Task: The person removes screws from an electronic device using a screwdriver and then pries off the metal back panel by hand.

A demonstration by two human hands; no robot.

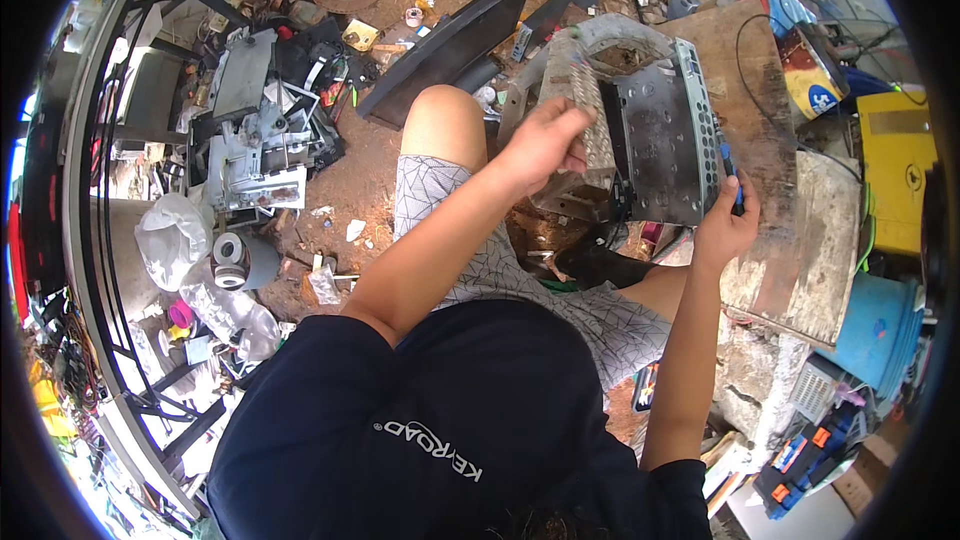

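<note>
In front of me, an opened metal equipment case (665,140) stands tilted, showing a dark inner panel and a pale rim with round holes on its right. My left hand (548,148) is closed at a perforated metal strip (592,125) on the case's left part, fingers curled at its edge. A slim blue and black hand tool (728,162), which looks like a screwdriver, is gripped in my right hand (727,225) beside the right rim. Its tip cannot be made out. Behind the case lies a grey ring-shaped metal casting (625,37).
A worn wooden board (800,250) extends right of the case. Beyond it stand a yellow box (900,165) and a blue bucket (880,330). A dark flat panel (450,50) leans ahead of my knee. Scrap metal parts (255,130) heap at left, beside a metal rack (90,190).
</note>
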